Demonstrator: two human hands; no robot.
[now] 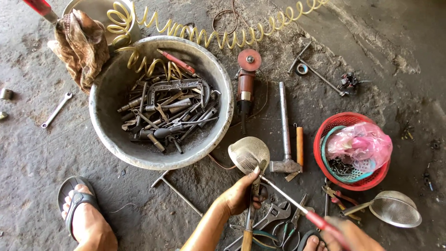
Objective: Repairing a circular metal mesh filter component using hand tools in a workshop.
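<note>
Ahead of my left hand the wide grey metal basin full of rusty tools blocks the way. The steel hammer and red angle grinder crowd the middle. The red plastic basket walls off my right. Bare concrete floor left of the basin lies open.

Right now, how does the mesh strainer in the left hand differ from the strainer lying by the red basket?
The held strainer is lifted in the left hand, with a screwdriver from the right hand pointing toward it. The other strainer lies untouched on the ground beside the red basket. The held one looks paler, the other greyer. Both are round wire-mesh bowls with handles.
</note>
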